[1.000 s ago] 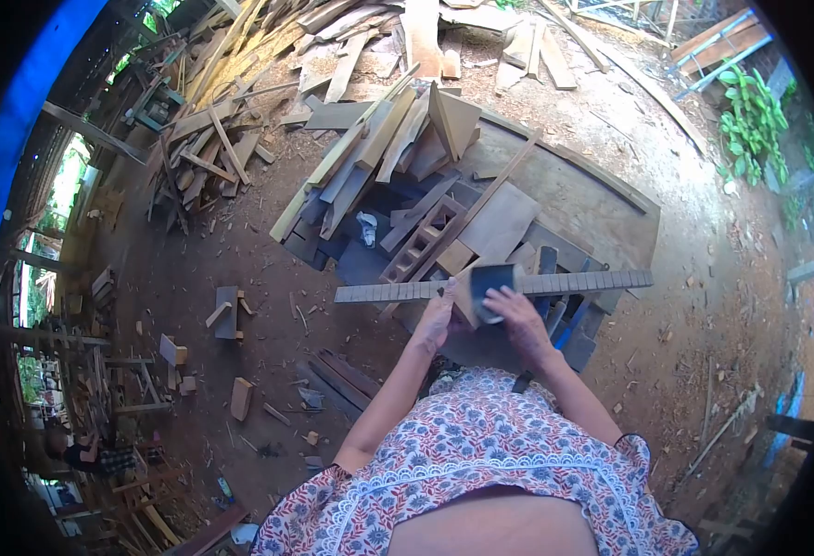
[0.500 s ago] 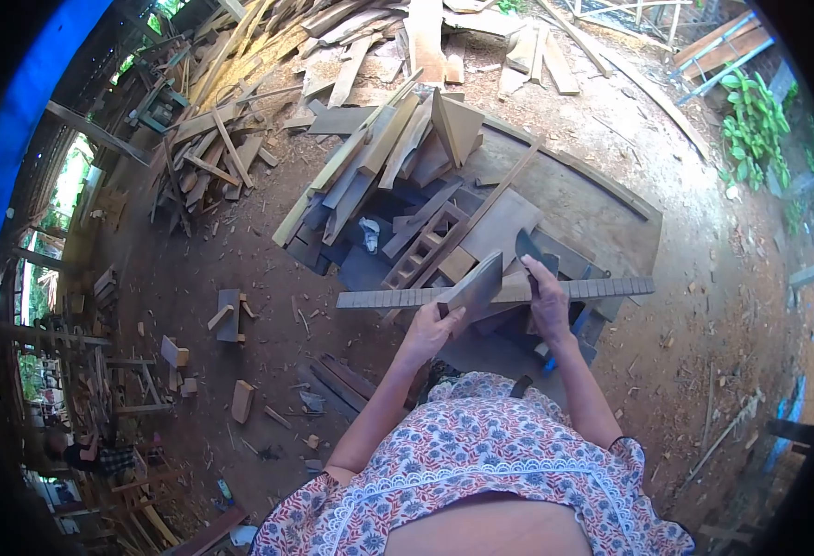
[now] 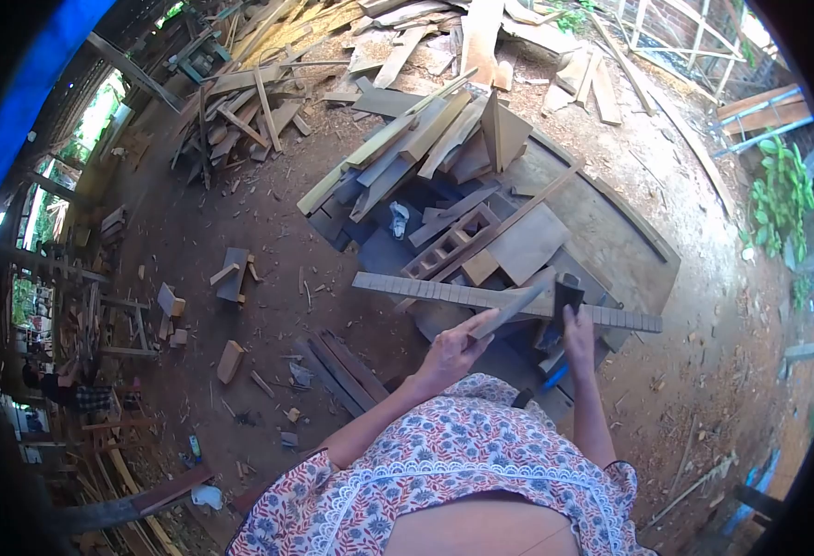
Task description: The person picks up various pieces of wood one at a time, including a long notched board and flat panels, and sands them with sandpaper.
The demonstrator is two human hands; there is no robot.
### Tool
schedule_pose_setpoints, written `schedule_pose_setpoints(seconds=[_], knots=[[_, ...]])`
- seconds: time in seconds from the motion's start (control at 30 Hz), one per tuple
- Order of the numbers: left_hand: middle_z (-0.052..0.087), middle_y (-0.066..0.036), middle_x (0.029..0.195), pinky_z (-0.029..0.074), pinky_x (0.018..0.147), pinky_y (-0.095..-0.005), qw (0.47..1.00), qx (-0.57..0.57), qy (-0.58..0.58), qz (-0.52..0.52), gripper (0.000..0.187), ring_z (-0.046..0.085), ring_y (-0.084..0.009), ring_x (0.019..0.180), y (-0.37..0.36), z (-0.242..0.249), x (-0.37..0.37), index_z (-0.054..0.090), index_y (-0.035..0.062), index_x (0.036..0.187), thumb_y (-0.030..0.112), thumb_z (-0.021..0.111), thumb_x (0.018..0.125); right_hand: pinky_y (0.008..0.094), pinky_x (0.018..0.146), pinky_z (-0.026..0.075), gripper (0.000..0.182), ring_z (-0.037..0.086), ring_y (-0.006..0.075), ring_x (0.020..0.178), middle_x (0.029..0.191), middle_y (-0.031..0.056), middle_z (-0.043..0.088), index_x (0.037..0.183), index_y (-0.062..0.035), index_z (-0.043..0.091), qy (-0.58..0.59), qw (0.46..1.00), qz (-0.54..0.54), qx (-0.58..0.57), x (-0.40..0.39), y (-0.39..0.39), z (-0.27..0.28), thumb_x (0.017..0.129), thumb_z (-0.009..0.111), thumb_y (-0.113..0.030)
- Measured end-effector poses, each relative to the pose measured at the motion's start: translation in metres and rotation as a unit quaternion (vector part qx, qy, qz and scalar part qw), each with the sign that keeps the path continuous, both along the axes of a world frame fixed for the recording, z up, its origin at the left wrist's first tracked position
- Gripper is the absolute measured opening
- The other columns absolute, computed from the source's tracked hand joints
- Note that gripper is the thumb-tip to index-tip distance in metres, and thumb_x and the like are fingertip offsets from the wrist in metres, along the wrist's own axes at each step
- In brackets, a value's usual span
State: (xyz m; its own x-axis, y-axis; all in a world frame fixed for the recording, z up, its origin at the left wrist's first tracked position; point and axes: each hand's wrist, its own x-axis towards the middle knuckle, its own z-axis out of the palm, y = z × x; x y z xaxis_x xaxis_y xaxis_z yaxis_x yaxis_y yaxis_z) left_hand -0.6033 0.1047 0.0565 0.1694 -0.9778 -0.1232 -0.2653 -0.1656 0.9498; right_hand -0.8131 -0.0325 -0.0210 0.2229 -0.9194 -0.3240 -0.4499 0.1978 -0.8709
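Note:
My left hand (image 3: 455, 358) is closed round the near end of a flat, thin wooden piece (image 3: 511, 312), which is tilted nearly edge-on and points away to the right. In my right hand (image 3: 578, 339) a dark flat strip (image 3: 569, 293) stands up between thumb and fingers, just right of the wooden piece's far end; its exact kind does not show. Beneath both hands a long narrow slat (image 3: 407, 286) with evenly spaced cross lines lies across the work pile. Past it sit a slotted wooden frame (image 3: 451, 245) and a square board (image 3: 527, 243).
Stacked planks (image 3: 426, 130) rise at the far side of the low table (image 3: 602, 208). Scrap wood heaps (image 3: 249, 120) lie behind on the left, with loose blocks (image 3: 231, 361) on the dirt floor. Another person (image 3: 78, 394) is at the far left. A leafy plant (image 3: 782, 195) grows at right.
The wooden piece has turned from showing its broad face to nearly edge-on. My right hand has moved right and down, and its dark strip now faces me broadly. The view has shifted slightly.

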Motion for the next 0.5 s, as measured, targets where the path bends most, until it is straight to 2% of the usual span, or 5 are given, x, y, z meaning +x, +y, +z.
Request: schedule_pose_setpoints(seconds=[0.03, 0.07, 0.13, 0.37, 0.5], knots=[[0.064, -0.017, 0.116, 0.050, 0.088, -0.0324, 0.994, -0.044, 0.081, 0.054, 0.042, 0.065, -0.0224, 0.100, -0.004, -0.005, -0.004, 0.050, 0.0058, 0.133, 0.006, 0.057, 0.092, 0.0352, 0.077, 0.052, 0.025, 0.066, 0.0225, 0.088, 0.095, 0.0096, 0.068, 0.116, -0.0045, 0.059, -0.110, 0.989, -0.001, 0.096, 0.003, 0.011, 0.000, 0.100, 0.045, -0.018], [0.064, -0.017, 0.116, 0.050, 0.088, -0.0324, 0.994, -0.045, 0.084, 0.052, 0.042, 0.065, -0.0224, 0.100, -0.009, -0.010, -0.008, 0.050, 0.0058, 0.133, 0.006, 0.057, 0.092, 0.0352, 0.077, 0.052, 0.025, 0.066, 0.0225, 0.088, 0.095, 0.0096, 0.068, 0.116, -0.0045, 0.059, -0.108, 0.990, -0.002, 0.094, 0.009, 0.025, 0.003, 0.100, 0.045, -0.018], [0.062, -0.012, 0.121, 0.047, 0.091, -0.0294, 0.981, -0.120, 0.141, 0.063, 0.040, 0.059, -0.0166, 0.108, -0.019, -0.020, -0.012, 0.049, 0.0016, 0.133, 0.004, 0.054, 0.094, 0.0340, 0.084, 0.051, 0.028, 0.062, 0.0168, 0.099, 0.109, 0.0057, 0.064, 0.121, -0.0030, 0.054, -0.394, 0.877, -0.074, 0.265, 0.027, 0.047, 0.008, 0.100, 0.046, -0.020], [0.061, -0.010, 0.121, 0.045, 0.094, -0.0287, 0.989, -0.118, -0.007, 0.086, 0.038, 0.057, -0.0181, 0.111, -0.044, -0.070, 0.038, 0.050, -0.0003, 0.130, 0.009, 0.055, 0.094, 0.0335, 0.097, 0.045, 0.034, 0.056, 0.0179, 0.112, 0.123, 0.0093, 0.057, 0.129, 0.0007, 0.046, -0.406, 0.867, 0.049, 0.285, 0.024, 0.066, 0.037, 0.099, 0.047, -0.016], [0.061, -0.013, 0.110, 0.053, 0.082, -0.0384, 0.896, -0.024, 0.260, 0.360, 0.037, 0.061, -0.0236, 0.098, -0.075, -0.091, 0.105, 0.051, -0.0030, 0.118, 0.022, 0.061, 0.092, 0.0343, 0.096, 0.047, 0.032, 0.058, 0.0196, 0.110, 0.120, 0.0098, 0.059, 0.125, 0.0000, 0.048, -0.334, 0.914, -0.065, 0.223, 0.008, 0.058, 0.001, 0.099, 0.049, -0.017]])
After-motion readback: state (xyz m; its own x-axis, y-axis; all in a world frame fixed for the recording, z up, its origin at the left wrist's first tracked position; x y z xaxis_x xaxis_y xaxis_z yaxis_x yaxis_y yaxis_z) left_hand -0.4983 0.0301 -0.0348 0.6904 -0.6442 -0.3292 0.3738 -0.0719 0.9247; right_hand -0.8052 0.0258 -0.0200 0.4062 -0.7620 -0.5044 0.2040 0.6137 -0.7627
